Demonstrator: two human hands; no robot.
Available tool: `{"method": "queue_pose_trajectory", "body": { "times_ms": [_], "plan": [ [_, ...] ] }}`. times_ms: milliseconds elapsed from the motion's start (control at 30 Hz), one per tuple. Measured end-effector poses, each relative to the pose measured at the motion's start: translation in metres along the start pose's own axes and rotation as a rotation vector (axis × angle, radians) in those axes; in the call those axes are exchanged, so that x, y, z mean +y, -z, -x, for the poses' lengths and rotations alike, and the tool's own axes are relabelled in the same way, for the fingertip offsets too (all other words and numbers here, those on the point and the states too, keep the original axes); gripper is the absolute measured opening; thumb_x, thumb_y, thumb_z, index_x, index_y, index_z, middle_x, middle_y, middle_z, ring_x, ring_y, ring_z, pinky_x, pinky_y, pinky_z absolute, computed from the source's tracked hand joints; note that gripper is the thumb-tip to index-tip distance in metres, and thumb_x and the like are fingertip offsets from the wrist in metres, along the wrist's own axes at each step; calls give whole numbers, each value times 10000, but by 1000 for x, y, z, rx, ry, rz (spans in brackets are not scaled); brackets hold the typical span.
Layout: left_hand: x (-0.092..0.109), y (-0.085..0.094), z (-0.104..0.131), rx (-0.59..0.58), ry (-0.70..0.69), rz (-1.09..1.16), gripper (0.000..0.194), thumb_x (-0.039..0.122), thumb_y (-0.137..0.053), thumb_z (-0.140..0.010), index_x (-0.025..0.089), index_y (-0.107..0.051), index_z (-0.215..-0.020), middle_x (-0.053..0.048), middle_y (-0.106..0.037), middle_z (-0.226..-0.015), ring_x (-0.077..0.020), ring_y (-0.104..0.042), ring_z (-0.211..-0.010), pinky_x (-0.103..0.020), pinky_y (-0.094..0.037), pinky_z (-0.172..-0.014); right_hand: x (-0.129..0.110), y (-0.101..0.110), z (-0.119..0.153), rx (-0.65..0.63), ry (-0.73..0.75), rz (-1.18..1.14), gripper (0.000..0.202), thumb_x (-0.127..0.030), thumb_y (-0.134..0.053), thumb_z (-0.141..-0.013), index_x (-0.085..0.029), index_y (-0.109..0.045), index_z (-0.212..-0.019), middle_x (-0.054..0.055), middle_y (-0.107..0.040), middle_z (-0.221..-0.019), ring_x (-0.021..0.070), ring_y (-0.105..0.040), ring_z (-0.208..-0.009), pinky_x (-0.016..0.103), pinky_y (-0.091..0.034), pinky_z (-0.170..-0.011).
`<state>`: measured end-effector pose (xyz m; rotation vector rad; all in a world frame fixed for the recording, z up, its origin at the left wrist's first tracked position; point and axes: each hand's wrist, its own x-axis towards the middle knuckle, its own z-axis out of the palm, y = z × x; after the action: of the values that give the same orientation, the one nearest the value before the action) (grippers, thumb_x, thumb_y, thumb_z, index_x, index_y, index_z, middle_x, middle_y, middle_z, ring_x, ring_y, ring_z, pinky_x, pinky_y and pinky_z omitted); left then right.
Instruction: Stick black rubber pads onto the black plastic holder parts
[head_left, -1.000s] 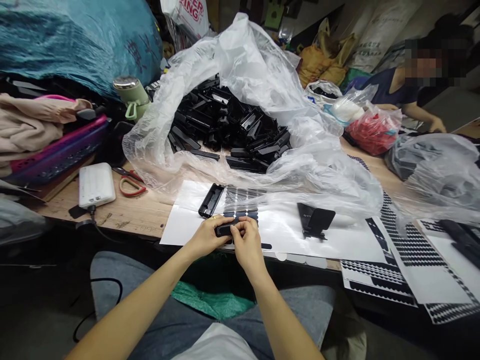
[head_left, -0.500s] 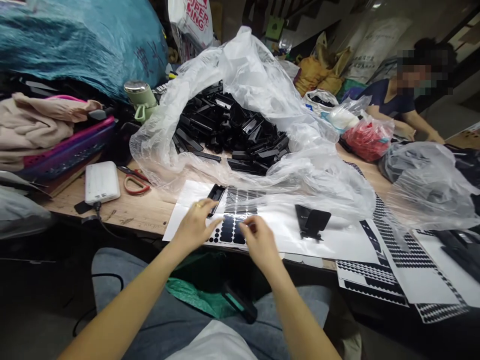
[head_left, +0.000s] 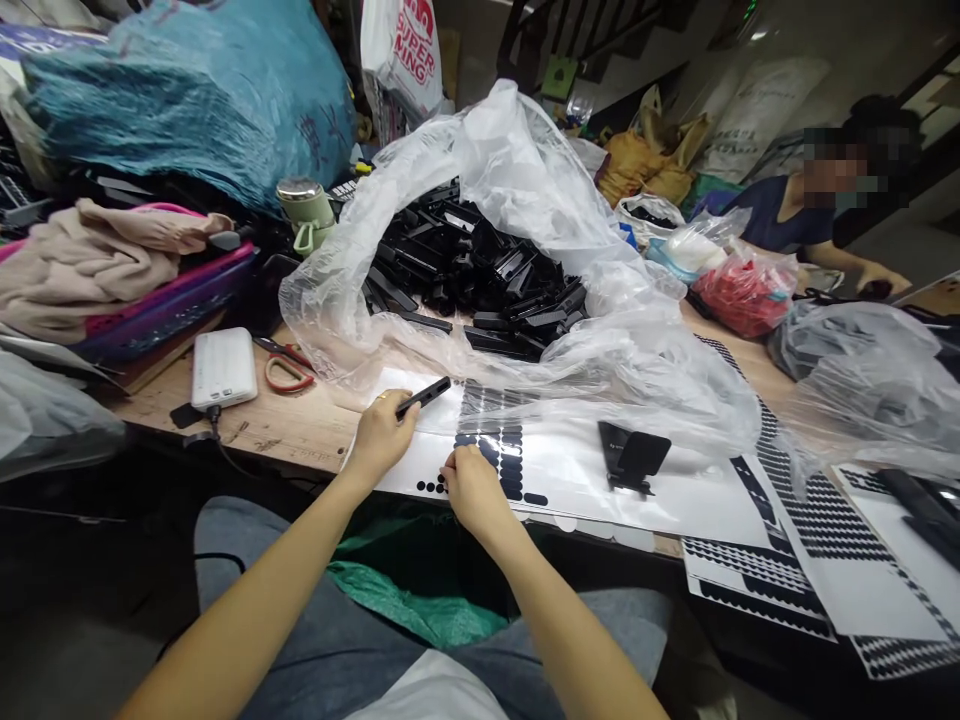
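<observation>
My left hand [head_left: 381,436] is closed around a narrow black plastic piece [head_left: 426,396], which it holds tilted just above the white sheet. My right hand [head_left: 475,488] rests low over that sheet, thumb and fingers pinched together beside small round black stickers [head_left: 430,487]. Whatever lies between those fingertips is hidden. Rows of dark oval stickers [head_left: 511,465] run up the sheet [head_left: 566,470] past my right hand. A black folding stand [head_left: 634,456] stands farther right on the white surface.
A clear plastic bag [head_left: 517,140] holding a heap of black plastic parts [head_left: 480,270] spreads behind the sheet. Scissors [head_left: 288,372] and a white power bank [head_left: 223,368] lie left. More sticker sheets [head_left: 817,520] overhang the right edge. Another person [head_left: 787,215] sits at far right.
My left hand has picked up the black piece from the sheet. My right hand has moved left, toward the round stickers. The dark object on my lap no longer shows. The view has shifted slightly.
</observation>
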<state>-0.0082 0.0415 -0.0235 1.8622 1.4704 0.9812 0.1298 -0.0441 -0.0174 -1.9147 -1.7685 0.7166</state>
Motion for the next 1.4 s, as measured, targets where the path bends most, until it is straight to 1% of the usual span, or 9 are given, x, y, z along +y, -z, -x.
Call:
{"method": "queue_pose_trajectory", "body": {
  "times_ms": [133, 200, 267, 467, 867, 967, 1067, 1200, 1400],
  "plan": [
    [20, 21, 9, -291, 480, 626, 222, 327, -578, -727, 110, -588, -770, -85, -656, -767, -237, -654, -760, -349, -524, -645, -8, 29, 8, 107, 37, -345, 145, -269, -422, -832, -205, -499, -728, 12, -548, -767, 146, -524, -721, 272, -407, -680],
    [28, 25, 15, -412, 617, 756, 218, 303, -606, -708, 95, -598, -774, -90, -661, -761, -226, -665, -703, -290, -525, -548, -13, 38, 8, 173, 78, -435, 150, -274, -417, -833, -205, -487, -720, 19, -546, -854, 142, -523, -795, 269, -409, -723],
    [33, 25, 20, -458, 672, 787, 218, 291, -609, -704, 87, -615, -780, -94, -665, -760, -217, -666, -658, -246, -509, -471, -17, 39, 7, 196, 93, -464, 135, -247, -431, -819, -200, -481, -702, 38, -529, -950, 150, -511, -896, 281, -402, -791],
    [36, 16, 28, -470, 663, 785, 205, 286, -606, -707, 89, -631, -756, -78, -656, -731, -204, -655, -648, -247, -530, -466, -15, 28, 7, 222, -11, -470, 125, -241, -455, -801, -188, -496, -695, 81, -498, -1016, 191, -486, -991, 342, -389, -856],
    [44, 3, 35, -459, 630, 773, 204, 320, -624, -690, 119, -604, -666, -29, -626, -671, -179, -630, -636, -240, -528, -466, -6, 21, 12, 303, -17, -418, 123, -208, -437, -817, -191, -488, -706, 72, -492, -976, 186, -487, -984, 319, -405, -820],
    [45, -8, 36, -453, 657, 768, 188, 306, -621, -687, 120, -599, -676, -27, -632, -659, -175, -633, -628, -238, -529, -471, 10, 23, 21, 380, -49, -361, 73, -249, -478, -807, -188, -490, -846, 71, -495, -992, 170, -513, -879, 296, -429, -752],
    [47, -22, 36, -503, 692, 737, 193, 306, -594, -708, 113, -599, -730, -55, -658, -654, -198, -657, -631, -243, -531, -492, 38, 31, 40, 441, -245, -128, 262, -359, -508, -801, -169, -471, -977, 102, -500, -1001, 206, -520, -831, 327, -428, -706],
    [47, -37, 35, -552, 740, 682, 189, 303, -579, -727, 114, -581, -739, -83, -678, -654, -225, -672, -657, -247, -538, -514, 67, 36, 65, 330, -449, 205, 241, -349, -512, -802, -134, -524, -910, 144, -521, -942, 292, -509, -904, 368, -405, -717],
    [44, -42, 32, -554, 798, 672, 150, 260, -563, -749, 111, -562, -762, -116, -687, -692, -251, -678, -691, -246, -539, -490, 71, 31, 68, 311, -465, 157, 110, -227, -440, -837, -158, -525, -829, 99, -544, -872, 242, -538, -843, 327, -395, -716]
  ]
}}
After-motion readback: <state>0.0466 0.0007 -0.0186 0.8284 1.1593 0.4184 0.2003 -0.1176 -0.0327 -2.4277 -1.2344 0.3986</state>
